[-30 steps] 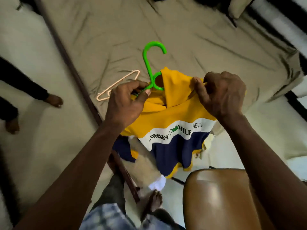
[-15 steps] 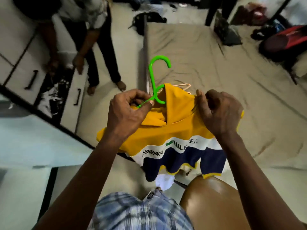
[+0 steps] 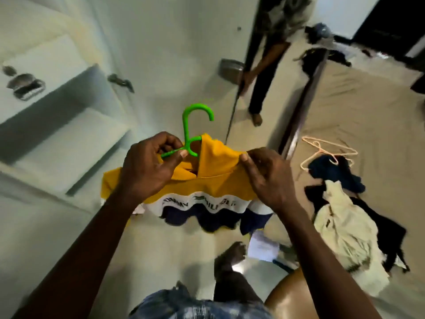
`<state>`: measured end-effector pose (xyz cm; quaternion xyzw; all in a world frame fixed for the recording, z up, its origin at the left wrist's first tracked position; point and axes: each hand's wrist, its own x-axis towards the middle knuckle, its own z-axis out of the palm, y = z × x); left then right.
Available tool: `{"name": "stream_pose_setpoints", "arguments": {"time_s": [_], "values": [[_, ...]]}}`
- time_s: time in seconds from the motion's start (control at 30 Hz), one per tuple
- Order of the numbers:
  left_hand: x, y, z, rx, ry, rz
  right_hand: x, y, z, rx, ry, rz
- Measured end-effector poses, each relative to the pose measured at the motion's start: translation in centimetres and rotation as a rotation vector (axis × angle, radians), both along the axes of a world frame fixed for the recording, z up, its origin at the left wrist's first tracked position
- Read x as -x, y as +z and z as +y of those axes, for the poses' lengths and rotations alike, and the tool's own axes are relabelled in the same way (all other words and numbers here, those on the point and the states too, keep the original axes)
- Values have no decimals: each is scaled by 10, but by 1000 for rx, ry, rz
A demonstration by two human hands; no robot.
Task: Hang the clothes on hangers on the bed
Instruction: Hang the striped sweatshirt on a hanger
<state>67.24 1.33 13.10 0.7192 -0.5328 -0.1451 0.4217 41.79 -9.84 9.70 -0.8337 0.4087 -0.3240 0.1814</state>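
Observation:
A yellow, white and navy shirt (image 3: 213,187) hangs in the air on a green plastic hanger (image 3: 190,130), whose hook sticks up above the collar. My left hand (image 3: 149,171) grips the hanger's left arm together with the shirt's shoulder. My right hand (image 3: 266,176) pinches the yellow fabric at the right shoulder. To the right lies the bed (image 3: 368,111) with a pile of dark and cream clothes (image 3: 345,215) and peach wire hangers (image 3: 326,150) on its sheet.
White wardrobe shelves and drawers (image 3: 57,125) stand at the left. Another person (image 3: 266,65) stands by the bed's dark wooden edge (image 3: 301,107). A brown chair seat (image 3: 289,295) is at the bottom right, beside my foot (image 3: 230,256).
The view has swung left from the bed toward the wardrobe, with the shirt and hanger carried along. Both hands keep their hold; the clothes pile has come into sight at the right.

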Motion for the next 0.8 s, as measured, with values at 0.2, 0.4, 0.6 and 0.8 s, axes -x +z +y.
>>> {"name": "stream_pose_setpoints", "arguments": {"time_s": [0.2, 0.4, 0.6, 0.8], "values": [[-97, 36, 82, 35, 144, -127, -133, 32, 36, -222, 71, -302], [-200, 94, 128, 120, 381, -256, -269, 88, 40, -220, 296, -482], [-290, 172, 125, 126, 388, -400, -419, 179, 27, -77, 796, -213], [-359, 270, 97, 202, 408, -488, -513, 277, -4, -214, 1022, -635]]}}
